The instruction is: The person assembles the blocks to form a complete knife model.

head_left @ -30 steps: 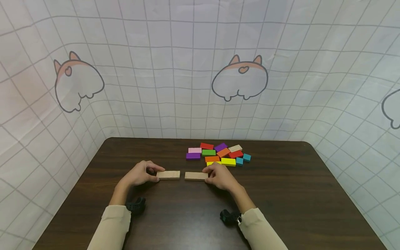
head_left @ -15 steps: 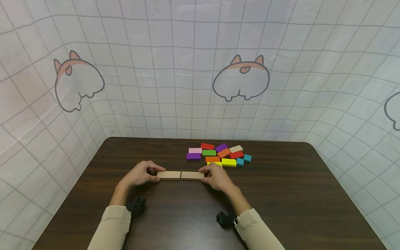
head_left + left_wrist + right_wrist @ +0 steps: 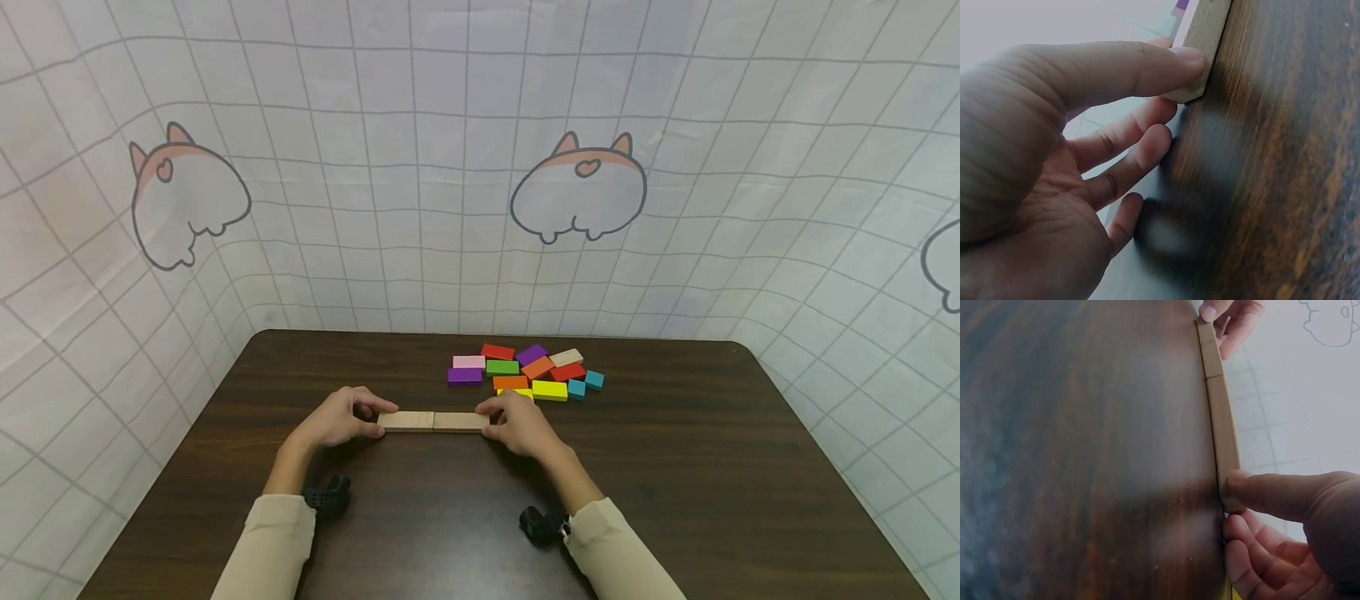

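Observation:
Two plain wooden blocks lie flat and end to end on the dark table, their inner ends meeting. My left hand [image 3: 335, 418] pinches the outer end of the left wooden block [image 3: 407, 422] between thumb and fingers. At the far end of the right wooden block [image 3: 459, 422], my right hand [image 3: 525, 425] holds it the same way. Close up in the left wrist view, the thumb presses the side of the left block [image 3: 1207, 34]. Along the right wrist view, the right block [image 3: 1224, 425] and the left one form one straight line with a thin seam.
Behind the right hand lies a loose group of coloured blocks: a green block [image 3: 502, 367], a yellow block [image 3: 550, 390], a purple block [image 3: 465, 376] and several others. The brown table [image 3: 675, 467] ends at a white gridded cloth [image 3: 375, 208]. Each wrist wears a black camera.
The right hand has slid its wooden block leftward, and the gap between the two blocks has shut. The left hand and its block have hardly moved.

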A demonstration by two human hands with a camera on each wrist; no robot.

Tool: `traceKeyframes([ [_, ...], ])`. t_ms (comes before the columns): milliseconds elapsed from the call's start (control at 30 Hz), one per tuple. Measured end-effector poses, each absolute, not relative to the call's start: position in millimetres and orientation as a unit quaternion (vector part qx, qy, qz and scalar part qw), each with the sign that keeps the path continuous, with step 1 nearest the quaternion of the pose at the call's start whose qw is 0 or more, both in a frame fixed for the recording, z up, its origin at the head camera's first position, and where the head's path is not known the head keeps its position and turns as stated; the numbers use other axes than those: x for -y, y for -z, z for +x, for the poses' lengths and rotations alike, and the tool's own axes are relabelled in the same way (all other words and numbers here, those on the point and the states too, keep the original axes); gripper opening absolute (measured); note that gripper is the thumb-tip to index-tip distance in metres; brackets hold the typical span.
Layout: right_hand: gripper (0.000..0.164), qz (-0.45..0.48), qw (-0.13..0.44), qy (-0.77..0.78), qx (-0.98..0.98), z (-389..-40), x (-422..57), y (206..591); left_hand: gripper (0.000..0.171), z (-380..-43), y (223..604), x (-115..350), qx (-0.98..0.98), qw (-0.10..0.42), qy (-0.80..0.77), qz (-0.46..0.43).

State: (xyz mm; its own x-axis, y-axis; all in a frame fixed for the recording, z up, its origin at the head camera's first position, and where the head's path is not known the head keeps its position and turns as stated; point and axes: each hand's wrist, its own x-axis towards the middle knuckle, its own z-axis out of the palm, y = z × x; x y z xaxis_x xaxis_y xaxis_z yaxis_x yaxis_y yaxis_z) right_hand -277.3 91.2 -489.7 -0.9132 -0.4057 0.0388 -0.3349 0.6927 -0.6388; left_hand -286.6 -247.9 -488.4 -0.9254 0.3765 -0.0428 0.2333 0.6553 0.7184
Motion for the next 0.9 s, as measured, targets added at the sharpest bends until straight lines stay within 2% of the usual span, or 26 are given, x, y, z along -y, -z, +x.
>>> traceKeyframes([
  [567, 0.026, -0.207, 0.05, 0.338, -0.917, -277.8, -91.0, 491.4, 0.032, -287.0, 490.0, 249.3, -0.906, 0.09, -0.374, 0.175],
  [900, 0.025, -0.206, 0.071, 0.345, -0.913, -279.9, -97.2, 488.9, 0.032, -287.3, 489.7, 249.7, -0.906, 0.09, -0.378, 0.17],
])
